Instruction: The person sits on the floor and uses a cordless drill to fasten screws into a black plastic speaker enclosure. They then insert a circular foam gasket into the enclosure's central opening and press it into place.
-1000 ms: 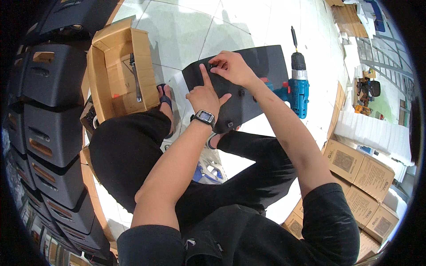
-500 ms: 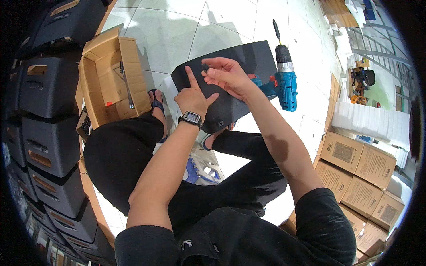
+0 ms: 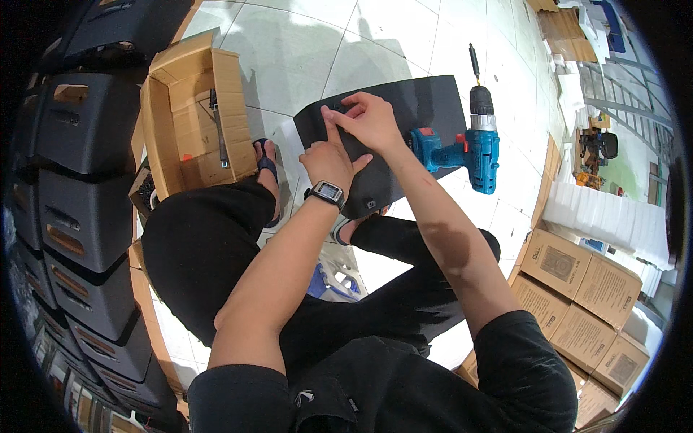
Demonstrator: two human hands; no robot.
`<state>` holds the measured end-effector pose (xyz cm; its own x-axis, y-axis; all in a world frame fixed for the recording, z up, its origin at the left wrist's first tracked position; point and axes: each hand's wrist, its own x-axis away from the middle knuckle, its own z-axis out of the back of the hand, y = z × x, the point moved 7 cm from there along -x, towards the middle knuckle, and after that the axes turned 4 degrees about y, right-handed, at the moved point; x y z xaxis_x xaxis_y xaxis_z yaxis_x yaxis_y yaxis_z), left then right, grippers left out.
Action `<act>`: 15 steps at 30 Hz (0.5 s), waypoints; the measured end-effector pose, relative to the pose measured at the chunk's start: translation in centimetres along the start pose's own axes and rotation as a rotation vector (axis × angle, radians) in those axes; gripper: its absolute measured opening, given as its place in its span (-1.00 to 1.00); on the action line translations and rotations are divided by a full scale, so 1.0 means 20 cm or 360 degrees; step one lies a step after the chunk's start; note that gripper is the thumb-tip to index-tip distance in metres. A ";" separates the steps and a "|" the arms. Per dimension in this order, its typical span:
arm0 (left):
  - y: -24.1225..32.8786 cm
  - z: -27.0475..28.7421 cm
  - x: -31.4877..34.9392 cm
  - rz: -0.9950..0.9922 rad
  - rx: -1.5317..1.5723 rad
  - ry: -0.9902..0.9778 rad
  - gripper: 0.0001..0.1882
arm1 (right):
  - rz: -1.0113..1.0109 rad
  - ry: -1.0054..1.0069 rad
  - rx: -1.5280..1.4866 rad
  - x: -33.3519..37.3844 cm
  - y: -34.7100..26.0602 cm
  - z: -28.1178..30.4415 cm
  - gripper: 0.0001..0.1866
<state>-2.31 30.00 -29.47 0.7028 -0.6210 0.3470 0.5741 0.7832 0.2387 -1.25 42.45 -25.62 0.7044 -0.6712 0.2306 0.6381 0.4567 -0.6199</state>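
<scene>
Our left hand (image 3: 326, 162) lies spread on the panel (image 3: 426, 101) near our left foot (image 3: 268, 166), the right hand (image 3: 372, 121) bunched near the panel's far-left corner, grip unclear, and a tilt could slide the drill (image 3: 483, 151) off.

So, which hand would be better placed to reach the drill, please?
The right, likely: the right hand is nearer the drill, which lies to its right; the left hand is farther left, over the black panel.
</scene>
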 end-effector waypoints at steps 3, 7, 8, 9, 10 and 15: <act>0.00 0.01 0.00 -0.0023 0.0123 0.0089 0.53 | 0.0180 -0.0109 -0.0115 -0.01 0.06 0.02 -0.55; 0.00 0.01 0.00 0.0011 0.0044 0.0034 0.54 | 0.0393 -0.0123 -0.0125 0.00 0.03 0.02 -0.63; 0.00 0.02 0.00 0.0018 0.0021 0.0001 0.54 | 0.0473 -0.0104 -0.0081 0.00 0.01 0.02 -0.64; 0.00 0.02 0.00 0.0026 -0.0002 -0.0033 0.54 | 0.0456 -0.0124 -0.0093 -0.01 0.02 0.01 -0.65; 0.00 0.02 0.00 0.0024 0.0002 -0.0032 0.54 | 0.0440 -0.0144 -0.0105 -0.01 0.02 0.01 -0.66; 0.00 0.03 0.00 0.0019 -0.0013 -0.0052 0.53 | 0.0553 -0.0243 -0.0105 -0.04 -0.02 0.01 -0.69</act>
<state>-2.48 29.97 -28.94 0.6958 -0.6101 0.3791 0.5692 0.7902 0.2270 -2.11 42.97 -25.33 0.9166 -0.3860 0.1042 0.3352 0.5998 -0.7266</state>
